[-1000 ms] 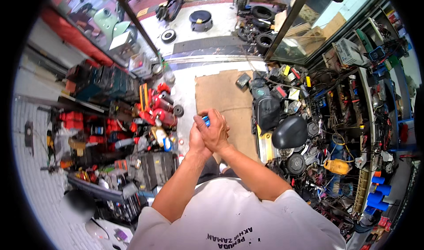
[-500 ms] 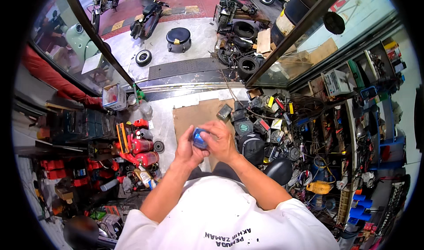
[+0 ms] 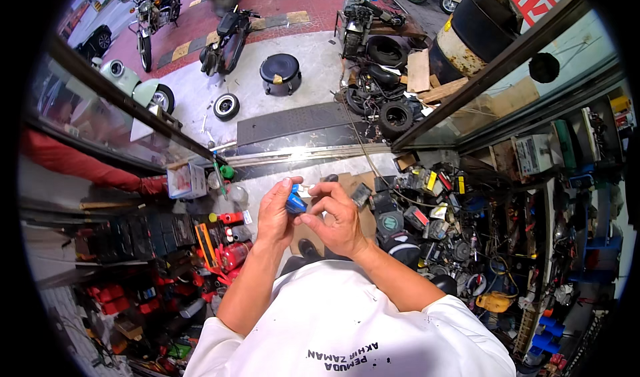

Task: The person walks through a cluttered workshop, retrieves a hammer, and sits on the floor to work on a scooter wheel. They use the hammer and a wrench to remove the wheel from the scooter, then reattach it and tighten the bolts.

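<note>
Drum [image 3: 469, 38], black and cream, stands outside; a whitish bin [image 3: 187, 182], contents indistinct, sits to your left. Your right hand [image 3: 343, 222] is half-curled, its hold unclear, beside your left hand [image 3: 272, 218], closed around a small blue packet [image 3: 295, 202].

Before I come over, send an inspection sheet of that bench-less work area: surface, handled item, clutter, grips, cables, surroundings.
Surface: brown cardboard on a pale floor, partly hidden by the hands.
Handled item: small blue item with a whitish part beside it; exact kind unclear.
Clutter: dense pile of dark box-shaped parts on the right; red cylinder among items on the left.
Grips: left grip holds the blue item; right grip is close beside it, contact unclear.
Cables: one long thin cable runs from the doorway toward the right pile.
Surroundings: outside, black round stool, small wheel, parked motorcycle.
</note>
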